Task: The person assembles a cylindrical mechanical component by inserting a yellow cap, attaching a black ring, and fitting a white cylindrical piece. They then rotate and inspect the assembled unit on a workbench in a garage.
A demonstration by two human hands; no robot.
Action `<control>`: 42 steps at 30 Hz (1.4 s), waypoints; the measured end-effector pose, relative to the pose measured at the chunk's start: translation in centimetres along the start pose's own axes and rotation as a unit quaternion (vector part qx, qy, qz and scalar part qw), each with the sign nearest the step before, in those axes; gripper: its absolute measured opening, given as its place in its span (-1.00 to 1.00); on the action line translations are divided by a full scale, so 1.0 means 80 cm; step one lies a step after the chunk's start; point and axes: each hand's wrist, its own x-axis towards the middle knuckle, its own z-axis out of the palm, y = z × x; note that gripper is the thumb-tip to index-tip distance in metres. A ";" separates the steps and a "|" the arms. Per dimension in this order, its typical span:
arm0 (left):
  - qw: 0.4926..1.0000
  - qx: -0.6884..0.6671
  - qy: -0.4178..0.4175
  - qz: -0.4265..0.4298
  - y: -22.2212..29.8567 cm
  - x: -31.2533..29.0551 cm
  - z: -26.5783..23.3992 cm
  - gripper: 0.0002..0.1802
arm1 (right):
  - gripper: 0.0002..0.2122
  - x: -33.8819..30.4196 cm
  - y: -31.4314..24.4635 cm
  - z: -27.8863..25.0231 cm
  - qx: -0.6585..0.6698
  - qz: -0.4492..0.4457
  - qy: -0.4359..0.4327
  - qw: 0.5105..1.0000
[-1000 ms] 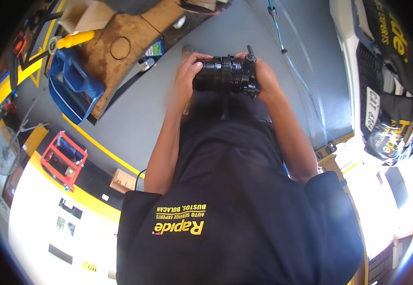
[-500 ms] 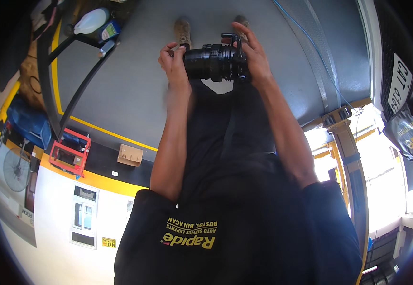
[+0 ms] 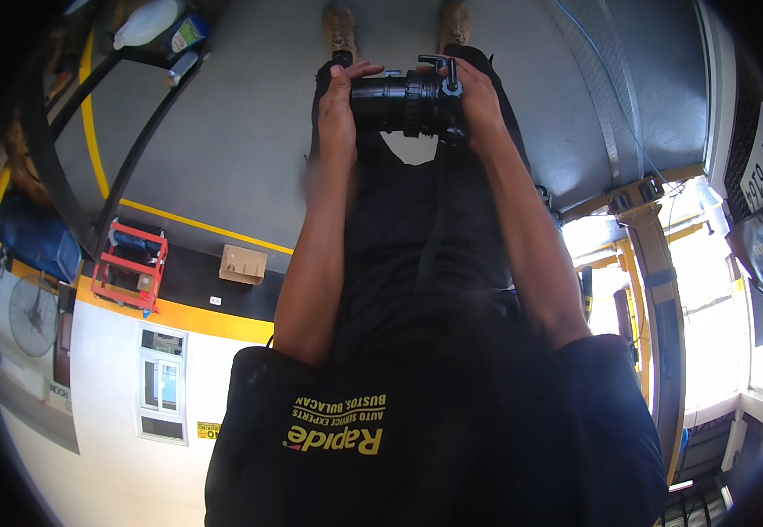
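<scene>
Black cylinder (image 3: pixel 388 104) held above grey floor (image 3: pixel 223 176), left end gripped by left hand (image 3: pixel 338 114), right end by right hand (image 3: pixel 480 101); right fingers, spread earlier, now drawn in; two-handed support kept.

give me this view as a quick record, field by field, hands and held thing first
left hand: on the cylinder's left end
right hand: on its right end
held: black cylinder, lying sideways between the hands
shoes: on grey floor
picture left: red rack, box, fan
</scene>
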 end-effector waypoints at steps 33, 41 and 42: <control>0.975 0.197 0.011 -0.106 -0.109 0.008 -0.034 0.24 | -0.67 0.067 0.144 0.010 -0.074 0.122 0.081 0.987; 0.971 0.173 -0.021 -0.164 -0.114 0.024 -0.041 0.01 | -0.71 0.072 0.152 0.002 -0.051 0.133 0.067 0.988; 0.969 0.170 -0.029 -0.178 -0.114 0.025 -0.041 -0.06 | -0.71 0.072 0.152 0.003 -0.044 0.131 0.075 0.988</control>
